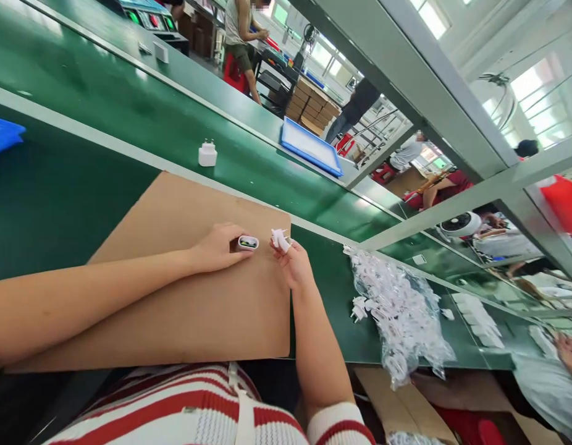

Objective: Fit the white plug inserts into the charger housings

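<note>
In the head view, my left hand [218, 248] is closed around a white charger housing [249, 243]. The housing's open end faces right, and green and dark parts show inside. Just to its right, my right hand [293, 262] pinches a white plug cap with two metal pins [280, 238]. A small gap separates the two pieces, both held above a brown cardboard sheet [197, 309]. Beyond the cardboard, a white two-pin charger [207, 154] stands pins up on the green strip.
A clear plastic bag [401, 309] of white plug pieces lies to the right, with loose pieces [359, 308] beside it. White housings [477, 318] sit farther right, near another person's hand [571, 353]. A blue-rimmed tray [311, 148] rests at the back. Metal frame bars [434, 213] cross the right side.
</note>
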`<state>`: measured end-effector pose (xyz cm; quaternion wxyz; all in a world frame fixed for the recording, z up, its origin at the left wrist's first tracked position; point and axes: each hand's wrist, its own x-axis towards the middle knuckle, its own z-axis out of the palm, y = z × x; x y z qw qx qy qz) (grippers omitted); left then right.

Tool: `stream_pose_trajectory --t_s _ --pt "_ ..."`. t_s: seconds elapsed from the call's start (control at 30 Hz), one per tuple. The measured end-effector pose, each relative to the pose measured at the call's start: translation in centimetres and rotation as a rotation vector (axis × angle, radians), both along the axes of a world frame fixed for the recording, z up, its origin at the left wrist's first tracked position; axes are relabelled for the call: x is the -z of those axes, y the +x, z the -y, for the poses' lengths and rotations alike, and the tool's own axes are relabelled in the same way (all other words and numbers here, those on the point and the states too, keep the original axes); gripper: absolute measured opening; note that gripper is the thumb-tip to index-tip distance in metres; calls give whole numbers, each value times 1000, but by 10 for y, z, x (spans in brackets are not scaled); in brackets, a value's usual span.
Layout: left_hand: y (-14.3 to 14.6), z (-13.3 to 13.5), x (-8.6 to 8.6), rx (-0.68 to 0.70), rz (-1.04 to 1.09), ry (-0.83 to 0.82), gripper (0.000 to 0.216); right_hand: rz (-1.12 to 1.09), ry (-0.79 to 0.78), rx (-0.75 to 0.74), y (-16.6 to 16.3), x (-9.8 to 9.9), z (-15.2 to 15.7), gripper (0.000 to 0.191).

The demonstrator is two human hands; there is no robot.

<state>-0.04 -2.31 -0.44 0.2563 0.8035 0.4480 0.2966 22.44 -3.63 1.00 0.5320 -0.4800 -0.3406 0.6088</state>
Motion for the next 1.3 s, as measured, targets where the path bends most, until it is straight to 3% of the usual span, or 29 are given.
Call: stream_pose_trajectory --t_s 0.13,0.33,0.47,0.7,0.8,0.87,0.97,1.07,1.2,1.3 --pt "-2 0 -1 69 23 -83 39 6 15 -17 -11 -1 6 40" --pt "-4 -1 -4 109 54 -88 39 270 221 67 -32 -1 14 44" --pt "-5 -1 -3 124 72 -89 38 329 290 20 -35 -7 21 30" --pt "-5 -2 0 139 58 -65 34 213 130 -24 -22 -9 21 36" --pt "-4 -3 2 137 75 -55 35 236 157 -123 -21 -10 20 38" --pt "-4 -4 2 134 83 -52 35 351 247 -95 -23 -12 21 35" --pt "-4 -4 3 140 81 -57 32 754 486 -6 -28 -15 23 20" --pt "-4 -5 2 149 84 -56 30 1094 650 -88 -32 -14 21 20" --pt "-4 -6 3 160 104 -52 30 1159 677 -202 -35 -11 17 29" --pt "-4 -6 5 163 111 -50 29 1139 700 -186 -35 -8 16 30"
